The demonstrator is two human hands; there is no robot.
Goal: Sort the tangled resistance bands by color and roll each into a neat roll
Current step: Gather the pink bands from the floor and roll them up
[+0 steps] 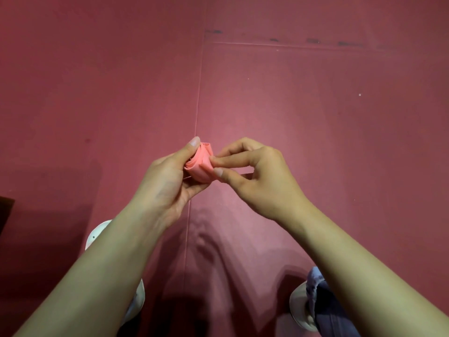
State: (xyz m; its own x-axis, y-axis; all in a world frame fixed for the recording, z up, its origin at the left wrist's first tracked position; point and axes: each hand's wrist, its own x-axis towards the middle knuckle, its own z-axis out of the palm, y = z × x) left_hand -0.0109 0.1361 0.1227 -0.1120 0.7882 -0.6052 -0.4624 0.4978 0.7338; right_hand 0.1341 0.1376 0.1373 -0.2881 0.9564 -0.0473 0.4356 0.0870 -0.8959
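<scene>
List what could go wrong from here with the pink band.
1. The right hand pinches only the outer end of the pink band; if that slips, the roll could spring loose.
2. The left hand holds it in the air above the red floor, layers looking uneven, so it might telescope or drop.

Maroon floor (315,105) — thin seams (198,93) cross it, dark scuffs (313,41) along far seam.
</scene>
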